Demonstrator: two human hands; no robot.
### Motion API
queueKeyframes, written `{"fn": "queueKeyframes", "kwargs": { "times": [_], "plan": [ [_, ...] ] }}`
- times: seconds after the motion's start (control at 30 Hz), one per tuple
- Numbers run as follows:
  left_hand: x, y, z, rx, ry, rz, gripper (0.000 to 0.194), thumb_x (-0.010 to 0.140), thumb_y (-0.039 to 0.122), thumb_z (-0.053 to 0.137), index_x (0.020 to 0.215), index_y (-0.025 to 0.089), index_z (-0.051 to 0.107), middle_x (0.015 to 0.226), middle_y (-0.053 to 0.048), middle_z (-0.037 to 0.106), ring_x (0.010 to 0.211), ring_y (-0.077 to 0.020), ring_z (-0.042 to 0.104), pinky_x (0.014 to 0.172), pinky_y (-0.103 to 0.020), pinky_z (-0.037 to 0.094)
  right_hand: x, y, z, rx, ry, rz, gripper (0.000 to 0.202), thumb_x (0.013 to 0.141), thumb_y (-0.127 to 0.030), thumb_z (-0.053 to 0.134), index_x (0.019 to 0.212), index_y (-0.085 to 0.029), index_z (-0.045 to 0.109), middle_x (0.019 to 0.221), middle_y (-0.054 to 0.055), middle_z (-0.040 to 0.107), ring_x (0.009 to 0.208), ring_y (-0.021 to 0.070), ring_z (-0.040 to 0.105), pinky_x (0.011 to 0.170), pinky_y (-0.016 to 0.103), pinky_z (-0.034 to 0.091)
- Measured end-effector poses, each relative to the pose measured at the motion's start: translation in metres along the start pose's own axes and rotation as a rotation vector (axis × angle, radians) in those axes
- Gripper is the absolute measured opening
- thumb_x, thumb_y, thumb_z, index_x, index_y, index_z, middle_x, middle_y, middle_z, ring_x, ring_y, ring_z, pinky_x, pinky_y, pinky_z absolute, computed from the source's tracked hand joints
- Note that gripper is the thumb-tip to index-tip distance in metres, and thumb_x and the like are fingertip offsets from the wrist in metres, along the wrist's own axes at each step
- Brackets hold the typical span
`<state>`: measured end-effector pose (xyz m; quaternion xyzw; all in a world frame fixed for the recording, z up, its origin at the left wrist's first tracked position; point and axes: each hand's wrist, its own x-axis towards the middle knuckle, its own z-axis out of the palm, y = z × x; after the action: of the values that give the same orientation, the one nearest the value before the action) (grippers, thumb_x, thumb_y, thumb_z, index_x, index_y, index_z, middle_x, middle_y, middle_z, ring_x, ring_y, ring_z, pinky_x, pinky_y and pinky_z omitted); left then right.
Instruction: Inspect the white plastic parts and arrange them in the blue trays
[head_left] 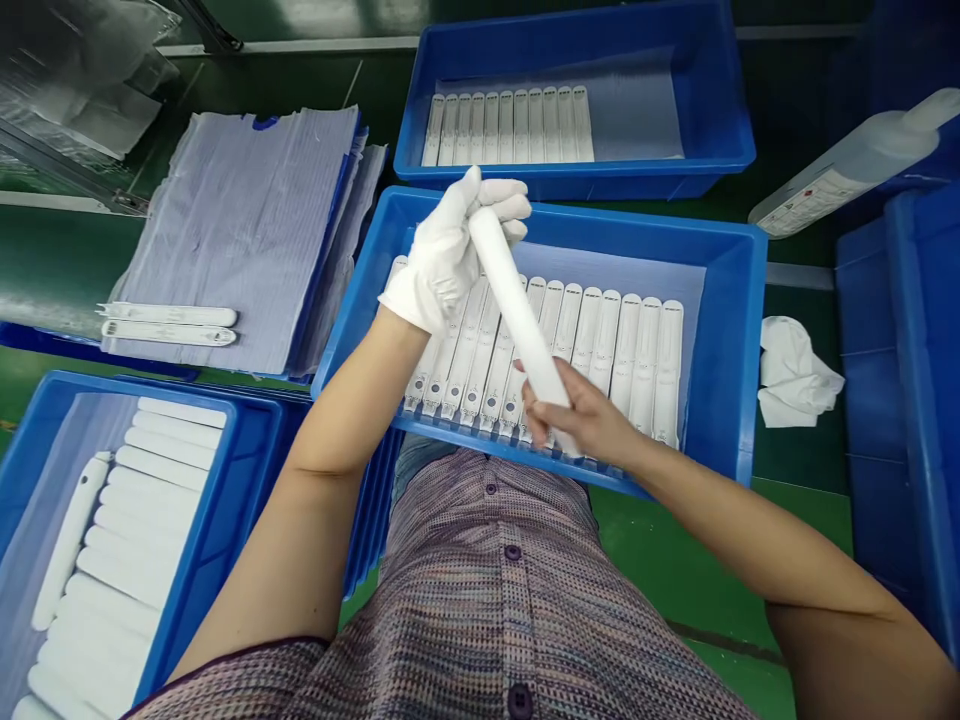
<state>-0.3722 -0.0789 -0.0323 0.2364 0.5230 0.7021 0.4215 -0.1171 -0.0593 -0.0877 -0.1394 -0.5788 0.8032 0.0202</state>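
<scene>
My left hand point(457, 235), in a white glove, is around the upper end of a long white plastic piece point(517, 315), with fingertips showing past it. The bare right hand point(581, 410) grips the lower end of the same piece, which slants down to the right. Both hands are over a blue bin point(739, 350) holding a row of slim white pieces point(604, 330) on a pale liner. Parts of that row are hidden by the hands and the held piece.
Another blue bin point(570, 180) with white pieces lies behind. At the lower left stands a bin point(217, 500) of white pieces. Liner sheets point(232, 220) carry two slim parts point(169, 325). A bottle point(847, 170) and crumpled white cloth point(799, 375) are at the right.
</scene>
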Motion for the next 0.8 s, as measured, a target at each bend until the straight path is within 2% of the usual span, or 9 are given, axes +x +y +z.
{"fn": "queueKeyframes", "kwargs": {
  "times": [0.07,0.13,0.23,0.33,0.43,0.53,0.63,0.7,0.8],
  "plan": [
    [0.006,0.004,-0.032,0.104,-0.055,0.056,0.030,0.108,0.036,0.046,0.116,0.018,0.070,0.118,-0.006,0.072,0.111,-0.0188,0.068,0.111,-0.039,0.052,-0.006,-0.014,-0.013,0.061,0.148,-0.001,0.047,0.091,-0.033,0.075,0.133,-0.026,0.056,0.086,-0.003,0.062,0.050,0.0067,0.048,0.042,0.022,0.044],
    [0.014,0.007,-0.069,0.337,-0.013,0.111,0.022,0.100,0.031,0.058,0.117,0.024,0.069,0.122,-0.002,0.073,0.114,-0.0192,0.067,0.113,-0.040,0.050,-0.012,-0.029,-0.030,0.087,0.361,-0.076,0.045,0.085,-0.028,0.078,0.127,-0.026,0.061,0.079,-0.004,0.061,0.044,0.0060,0.041,0.037,0.022,0.034],
    [0.027,0.002,-0.114,0.654,0.079,0.073,0.025,0.097,0.029,0.053,0.110,0.018,0.070,0.117,-0.007,0.074,0.112,-0.0212,0.070,0.112,-0.043,0.050,-0.019,-0.047,-0.056,0.089,0.697,-0.240,0.045,0.071,-0.019,0.079,0.113,-0.024,0.066,0.071,-0.003,0.061,0.042,0.0081,0.038,0.037,0.025,0.028],
    [0.036,-0.014,-0.138,1.009,-0.014,-0.010,0.034,0.097,0.029,0.047,0.120,0.018,0.070,0.122,-0.008,0.073,0.120,-0.0228,0.069,0.112,-0.043,0.051,-0.021,-0.055,-0.073,0.065,0.917,-0.316,0.048,0.057,-0.011,0.074,0.102,-0.025,0.069,0.065,-0.002,0.058,0.042,0.0106,0.037,0.040,0.027,0.026],
    [0.039,-0.029,-0.148,1.255,-0.107,-0.021,0.043,0.092,0.025,0.057,0.134,0.027,0.067,0.127,-0.004,0.073,0.127,-0.0255,0.065,0.114,-0.042,0.047,-0.023,-0.059,-0.081,0.017,0.993,-0.366,0.043,0.056,-0.011,0.071,0.096,-0.027,0.072,0.065,0.000,0.056,0.043,0.0122,0.037,0.042,0.028,0.024],
    [0.043,-0.035,-0.151,1.359,-0.095,-0.026,0.044,0.091,0.023,0.056,0.133,0.024,0.069,0.120,-0.008,0.075,0.118,-0.0299,0.068,0.111,-0.046,0.048,-0.025,-0.062,-0.086,0.011,1.032,-0.419,0.043,0.054,-0.010,0.070,0.093,-0.027,0.075,0.065,0.001,0.056,0.044,0.0123,0.037,0.044,0.029,0.023],
    [0.048,-0.039,-0.143,1.430,-0.104,0.006,0.047,0.091,0.020,0.052,0.135,0.019,0.069,0.122,-0.011,0.074,0.118,-0.0313,0.067,0.111,-0.046,0.048,-0.026,-0.062,-0.089,0.026,1.068,-0.400,0.043,0.053,-0.009,0.069,0.091,-0.028,0.076,0.064,0.001,0.057,0.044,0.0125,0.037,0.044,0.030,0.022],
    [0.051,-0.044,-0.134,1.443,-0.165,0.030,0.054,0.090,0.017,0.050,0.142,0.020,0.065,0.129,-0.008,0.073,0.124,-0.0279,0.065,0.113,-0.041,0.048,-0.026,-0.060,-0.090,0.031,1.063,-0.388,0.043,0.054,-0.009,0.070,0.093,-0.027,0.076,0.065,0.000,0.057,0.044,0.0125,0.038,0.043,0.030,0.023],
    [0.054,-0.050,-0.123,1.466,-0.249,0.030,0.053,0.094,0.023,0.050,0.144,0.024,0.065,0.131,-0.005,0.073,0.123,-0.0264,0.066,0.111,-0.038,0.050,-0.026,-0.059,-0.090,0.037,1.040,-0.386,0.044,0.057,-0.010,0.070,0.098,-0.025,0.074,0.066,0.001,0.057,0.044,0.0120,0.038,0.043,0.030,0.024]
  ]
}}
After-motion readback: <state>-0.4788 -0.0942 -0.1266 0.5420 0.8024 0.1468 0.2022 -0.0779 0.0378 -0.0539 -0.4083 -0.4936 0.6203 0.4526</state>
